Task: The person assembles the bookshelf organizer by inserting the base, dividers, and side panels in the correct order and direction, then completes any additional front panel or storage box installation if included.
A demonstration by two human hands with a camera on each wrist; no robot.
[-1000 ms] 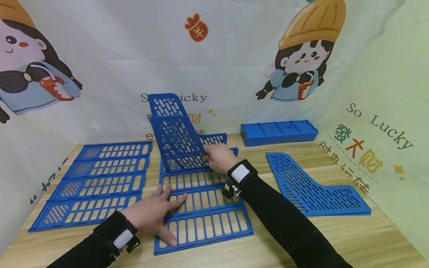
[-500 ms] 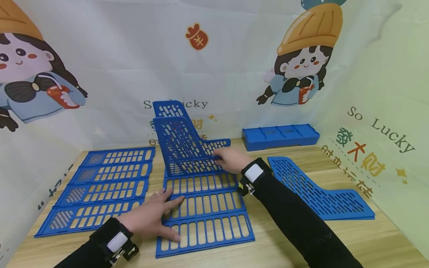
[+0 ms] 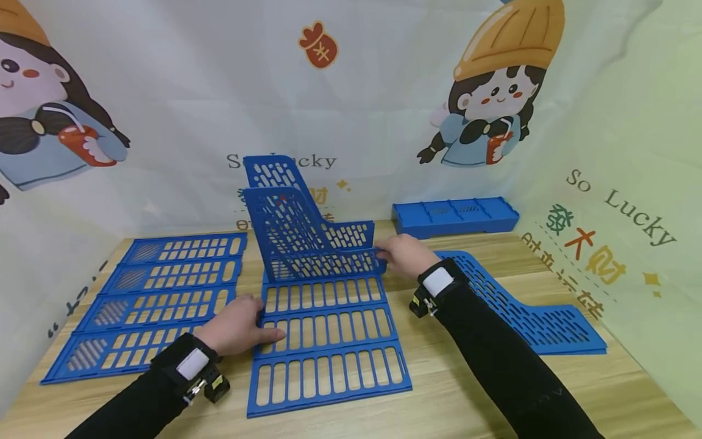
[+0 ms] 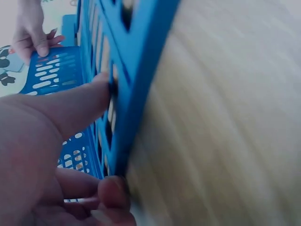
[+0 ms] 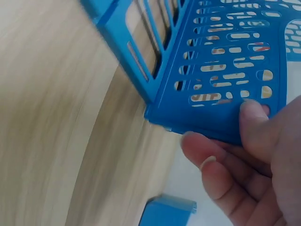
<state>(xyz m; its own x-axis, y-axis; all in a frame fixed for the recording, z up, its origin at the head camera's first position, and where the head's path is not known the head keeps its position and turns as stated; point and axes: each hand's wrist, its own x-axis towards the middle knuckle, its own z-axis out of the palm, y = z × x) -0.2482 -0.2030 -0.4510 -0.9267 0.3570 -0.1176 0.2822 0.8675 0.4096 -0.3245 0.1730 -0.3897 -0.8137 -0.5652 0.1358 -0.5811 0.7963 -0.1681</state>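
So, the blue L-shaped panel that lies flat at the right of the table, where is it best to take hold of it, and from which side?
Probably the long low arm of the flat L-shaped panel, taken from the table's near right edge. That arm lies free there, while the right hand and its sleeve cover the panel's far end. It is thin and flat on the table, so a thumb above and fingers slid under the outer edge suits it.
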